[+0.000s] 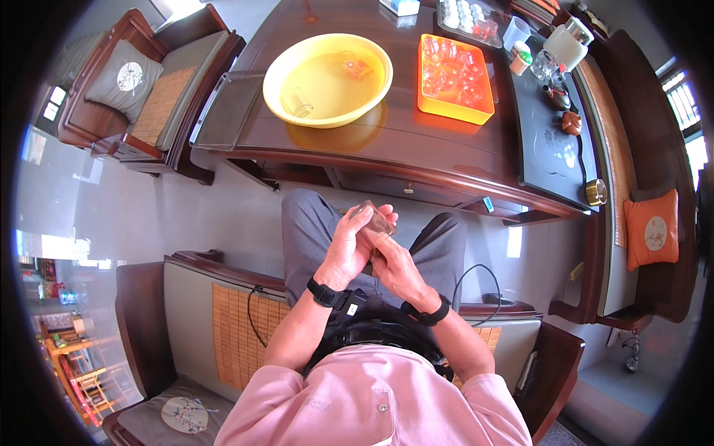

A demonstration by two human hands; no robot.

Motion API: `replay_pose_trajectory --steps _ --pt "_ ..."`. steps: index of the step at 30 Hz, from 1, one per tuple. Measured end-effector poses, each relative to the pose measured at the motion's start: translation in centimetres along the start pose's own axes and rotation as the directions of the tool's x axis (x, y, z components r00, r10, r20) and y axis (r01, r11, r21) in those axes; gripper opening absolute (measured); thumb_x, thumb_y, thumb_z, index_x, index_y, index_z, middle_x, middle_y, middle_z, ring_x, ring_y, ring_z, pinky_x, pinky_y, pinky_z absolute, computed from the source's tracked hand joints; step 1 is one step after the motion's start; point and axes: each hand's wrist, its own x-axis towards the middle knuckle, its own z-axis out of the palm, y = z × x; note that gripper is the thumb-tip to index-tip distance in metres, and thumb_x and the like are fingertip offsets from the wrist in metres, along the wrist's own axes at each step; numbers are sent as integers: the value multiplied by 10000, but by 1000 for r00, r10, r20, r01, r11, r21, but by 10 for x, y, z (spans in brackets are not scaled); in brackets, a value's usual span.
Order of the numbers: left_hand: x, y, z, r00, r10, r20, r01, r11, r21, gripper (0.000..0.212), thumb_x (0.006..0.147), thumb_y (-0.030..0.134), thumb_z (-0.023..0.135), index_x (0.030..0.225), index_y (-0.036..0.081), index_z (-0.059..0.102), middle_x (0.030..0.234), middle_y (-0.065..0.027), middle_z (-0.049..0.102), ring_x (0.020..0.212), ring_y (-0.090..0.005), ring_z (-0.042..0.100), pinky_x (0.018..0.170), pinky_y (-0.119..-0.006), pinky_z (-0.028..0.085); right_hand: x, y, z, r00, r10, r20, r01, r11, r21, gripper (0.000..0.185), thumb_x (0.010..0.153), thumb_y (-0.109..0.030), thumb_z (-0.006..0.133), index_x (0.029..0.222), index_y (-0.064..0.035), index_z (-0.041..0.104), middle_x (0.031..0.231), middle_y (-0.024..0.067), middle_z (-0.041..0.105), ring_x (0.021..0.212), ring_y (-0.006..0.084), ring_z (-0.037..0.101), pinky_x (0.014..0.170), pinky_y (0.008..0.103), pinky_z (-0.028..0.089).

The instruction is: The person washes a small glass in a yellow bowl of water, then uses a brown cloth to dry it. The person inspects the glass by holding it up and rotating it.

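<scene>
My left hand (347,245) is wrapped around what looks like a small clear glass cup (381,224), held tilted above my lap. Brown shows through its wall; whether that is a cloth inside or the table behind cannot be told. My right hand (397,266) presses its fingers against the near end of the cup, and its fingertips are partly hidden. Beyond the hands, a yellow plastic basin (328,120) of water stands on the table. In it lie a clear glass (297,103) and a red-marked glass item (357,69).
An orange tray (456,112) of several clear glass cups sits right of the basin on the dark wooden table (346,142). Farther right, a black tea tray (549,153) carries small teapots and a brass-coloured cup (596,192). A cushioned wooden armchair (184,83) stands at left.
</scene>
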Motion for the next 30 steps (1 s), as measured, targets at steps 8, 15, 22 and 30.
replay_pose_trajectory --steps 8,15,22,30 --pt "0 0 6 994 -86 69 98 975 -198 231 1006 250 702 1162 96 627 1077 -108 685 1038 -291 689 913 -466 597 -29 -12 -5 1000 -21 -23 16 984 -178 667 825 87 537 1478 -38 486 1159 224 653 934 395 685 779 441 570" --pt "-1 -3 4 999 -39 -13 39 998 -49 203 1034 235 666 1134 70 605 1050 -107 675 1003 -289 684 922 -435 586 -9 -13 -4 990 118 82 -91 955 -282 560 834 81 542 1386 -9 519 1191 261 656 1055 487 656 860 523 576" --pt "-1 -1 9 1000 17 25 -16 999 -45 272 1004 299 696 1160 93 611 1046 -113 682 999 -300 687 866 -493 604 -22 -17 -9 996 43 79 -15 946 -324 688 822 54 539 1496 -60 463 1357 266 604 1118 494 636 887 540 572" --pt "4 5 5 1000 -20 -6 19 994 -108 207 1022 277 680 1135 105 653 1070 -104 717 1025 -301 705 915 -475 600 -18 -29 -6 999 43 34 -39 993 -115 634 829 45 546 1458 22 467 1331 320 594 1156 513 614 942 525 558"
